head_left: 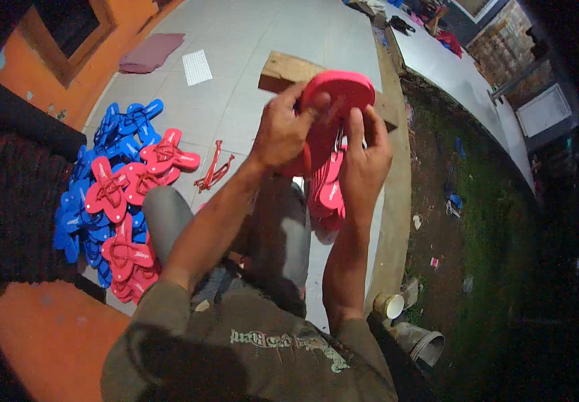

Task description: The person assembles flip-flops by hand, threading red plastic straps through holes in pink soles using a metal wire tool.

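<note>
In front of me a pink flip-flop sole is raised over a wooden block, its upper end tilted away. My left hand is closed on its left edge, thumb laid across the face. My right hand grips the lower right side with bent fingers. Something thin and shiny shows beside the right fingers, too small to name. Below the hands lies a stack of pink soles, partly hidden by my right forearm. Loose red straps lie on the tiles left of my left forearm.
At left, pink flip-flops with straps lie heaped on blue flip-flops, beside a tall dark stack near the orange wall. A white printed sheet lies farther off. The tiled floor ends at a ledge on the right, near a bucket.
</note>
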{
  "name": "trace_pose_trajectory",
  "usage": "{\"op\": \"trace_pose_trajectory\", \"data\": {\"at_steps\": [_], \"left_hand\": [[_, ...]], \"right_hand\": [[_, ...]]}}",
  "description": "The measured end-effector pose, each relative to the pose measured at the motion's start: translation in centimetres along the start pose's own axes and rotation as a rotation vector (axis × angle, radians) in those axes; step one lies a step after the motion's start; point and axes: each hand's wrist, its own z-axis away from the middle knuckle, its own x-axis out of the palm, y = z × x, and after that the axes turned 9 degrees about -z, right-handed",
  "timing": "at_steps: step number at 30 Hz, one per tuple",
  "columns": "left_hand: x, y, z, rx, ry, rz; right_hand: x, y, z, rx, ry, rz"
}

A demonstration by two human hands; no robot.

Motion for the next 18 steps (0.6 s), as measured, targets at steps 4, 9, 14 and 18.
{"op": "trace_pose_trajectory", "data": {"at_steps": [4, 9, 14, 18], "left_hand": [[-0.6, -1.4, -0.1, -0.007, -0.057, 0.197], [0.6, 0.2, 1.1, 0.030, 0.042, 0.193], [0.1, 0.0, 1.1, 0.134, 0.012, 0.140], [-0.2, 0.0, 1.5, 0.141, 0.091, 0.164]], "right_hand": [[0.9, -0.9, -0.2, 0.067, -0.028, -0.038], [-0.7, -1.7, -0.3, 0.208, -0.108, -0.048], [0.3, -0.7, -0.2, 0.110, -0.065, 0.001], [1.1, 0.3, 0.4, 0.040, -0.100, -0.114]]}}
